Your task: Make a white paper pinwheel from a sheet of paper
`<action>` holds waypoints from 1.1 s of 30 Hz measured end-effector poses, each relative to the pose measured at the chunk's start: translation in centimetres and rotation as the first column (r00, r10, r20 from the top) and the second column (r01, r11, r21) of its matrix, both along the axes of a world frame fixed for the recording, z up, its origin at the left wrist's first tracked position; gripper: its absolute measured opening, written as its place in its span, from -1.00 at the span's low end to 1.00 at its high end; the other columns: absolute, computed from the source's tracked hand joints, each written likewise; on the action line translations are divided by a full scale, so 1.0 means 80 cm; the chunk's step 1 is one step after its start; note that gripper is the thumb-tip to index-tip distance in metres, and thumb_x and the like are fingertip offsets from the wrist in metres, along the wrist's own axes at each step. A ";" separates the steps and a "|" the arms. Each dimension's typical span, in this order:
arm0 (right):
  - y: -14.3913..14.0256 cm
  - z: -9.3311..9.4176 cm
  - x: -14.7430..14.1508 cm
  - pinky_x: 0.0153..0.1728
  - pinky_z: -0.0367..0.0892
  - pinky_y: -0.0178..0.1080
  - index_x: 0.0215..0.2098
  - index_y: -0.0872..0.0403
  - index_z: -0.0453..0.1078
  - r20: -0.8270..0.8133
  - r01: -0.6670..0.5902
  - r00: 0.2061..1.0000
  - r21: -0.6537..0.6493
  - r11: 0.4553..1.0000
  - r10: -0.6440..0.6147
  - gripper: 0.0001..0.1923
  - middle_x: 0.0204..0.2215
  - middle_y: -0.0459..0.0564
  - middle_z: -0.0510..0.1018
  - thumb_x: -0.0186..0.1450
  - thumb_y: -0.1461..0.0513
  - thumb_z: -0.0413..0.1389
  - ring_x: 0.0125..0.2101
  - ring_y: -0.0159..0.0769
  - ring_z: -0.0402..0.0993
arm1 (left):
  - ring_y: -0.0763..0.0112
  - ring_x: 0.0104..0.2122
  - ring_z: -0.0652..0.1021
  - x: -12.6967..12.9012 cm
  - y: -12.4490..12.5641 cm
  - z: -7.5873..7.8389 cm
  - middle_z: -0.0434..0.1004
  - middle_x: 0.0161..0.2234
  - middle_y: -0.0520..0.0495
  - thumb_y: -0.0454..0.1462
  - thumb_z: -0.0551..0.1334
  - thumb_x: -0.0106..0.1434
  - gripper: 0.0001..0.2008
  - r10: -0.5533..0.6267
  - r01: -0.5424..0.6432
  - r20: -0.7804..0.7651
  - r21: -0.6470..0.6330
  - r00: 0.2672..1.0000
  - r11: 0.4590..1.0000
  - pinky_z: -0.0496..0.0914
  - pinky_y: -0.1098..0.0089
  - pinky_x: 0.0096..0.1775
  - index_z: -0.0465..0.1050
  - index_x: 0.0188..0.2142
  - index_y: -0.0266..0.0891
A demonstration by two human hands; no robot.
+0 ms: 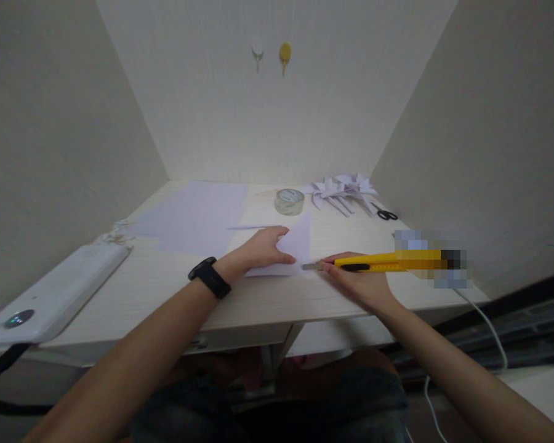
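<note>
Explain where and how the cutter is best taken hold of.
Probably grip the cutter by its yellow handle, behind the black part, coming from the right: the long, straight handle extends that way, while the exposed blade points left, toward the paper.

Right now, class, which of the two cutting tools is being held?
The yellow utility knife, held in the right grip; the black-handled scissors lie unheld beside the paper pinwheels.
</note>
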State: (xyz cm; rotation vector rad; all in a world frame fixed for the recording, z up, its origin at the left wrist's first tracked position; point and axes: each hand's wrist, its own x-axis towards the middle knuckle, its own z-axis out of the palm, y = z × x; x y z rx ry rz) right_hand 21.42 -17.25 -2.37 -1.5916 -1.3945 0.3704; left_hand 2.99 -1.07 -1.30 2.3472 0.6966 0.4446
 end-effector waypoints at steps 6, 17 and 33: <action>0.002 -0.001 0.001 -0.12 0.50 0.08 -0.44 -0.01 0.55 0.013 -0.017 1.000 0.018 1.000 0.017 -0.76 -0.38 0.05 0.67 0.15 0.01 0.23 -0.31 -0.01 0.60 | 0.16 -0.17 0.57 0.000 0.003 -0.002 0.60 -0.10 -0.15 -0.18 0.41 -0.03 -0.53 -0.029 0.030 0.020 -0.057 0.999 0.998 0.39 0.28 -0.14 0.49 -0.10 -0.27; 0.002 -0.001 0.000 -0.13 0.49 0.05 -0.46 -0.02 0.55 -0.035 -0.033 0.999 0.011 0.999 0.034 -0.77 -0.39 0.02 0.66 0.15 0.01 0.24 -0.31 -0.03 0.60 | 0.16 -0.14 0.56 0.000 0.000 0.004 0.60 -0.08 -0.17 -0.15 0.37 0.01 -0.57 -0.064 0.068 0.043 -0.084 0.997 0.994 0.38 0.28 -0.10 0.48 -0.12 -0.27; 0.001 0.001 0.000 -0.18 0.51 -0.07 -0.45 -0.02 0.54 0.045 -0.003 0.999 -0.023 1.000 0.004 -0.74 -0.38 -0.01 0.67 0.17 -0.01 0.20 -0.32 -0.11 0.61 | 0.13 -0.16 0.55 0.006 -0.004 0.008 0.59 -0.12 -0.13 -0.19 0.44 -0.11 -0.45 -0.026 0.026 0.002 -0.093 1.000 0.995 0.38 0.28 -0.16 0.48 -0.09 -0.29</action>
